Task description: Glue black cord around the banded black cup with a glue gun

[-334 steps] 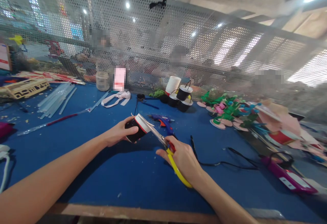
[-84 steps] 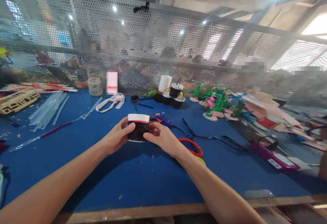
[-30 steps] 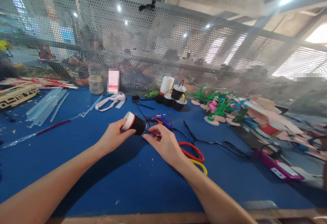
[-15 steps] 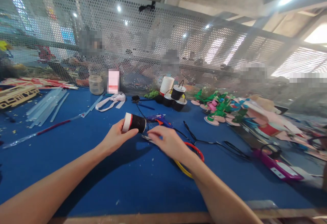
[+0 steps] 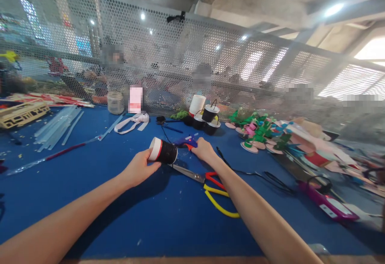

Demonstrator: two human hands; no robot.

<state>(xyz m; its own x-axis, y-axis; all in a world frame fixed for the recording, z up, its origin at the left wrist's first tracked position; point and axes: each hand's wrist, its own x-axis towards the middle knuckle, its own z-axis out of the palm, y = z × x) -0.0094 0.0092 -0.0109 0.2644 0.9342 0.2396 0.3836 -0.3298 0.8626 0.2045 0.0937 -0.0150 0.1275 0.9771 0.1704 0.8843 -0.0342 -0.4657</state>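
Observation:
My left hand (image 5: 138, 168) holds a black paper cup (image 5: 164, 152) with a white and red rim, tipped on its side just above the blue table (image 5: 126, 216). My right hand (image 5: 204, 150) reaches past the cup and closes on the blue glue gun (image 5: 185, 143) lying on the table. Scissors (image 5: 207, 183) with red and yellow handles lie open on the table under my right forearm.
A cluster of black cups and a white cup (image 5: 206, 113) stands at the back by the mesh screen (image 5: 180, 63). Green and pink craft pieces (image 5: 261, 131) pile at the right. Clear glue sticks (image 5: 57, 123) lie at the left. A black cord (image 5: 255, 173) trails right. People sit behind the mesh.
My right hand has left the scissors on the table and moved forward onto the glue gun. The left hand still holds the tipped cup, now slightly lower and to the right.

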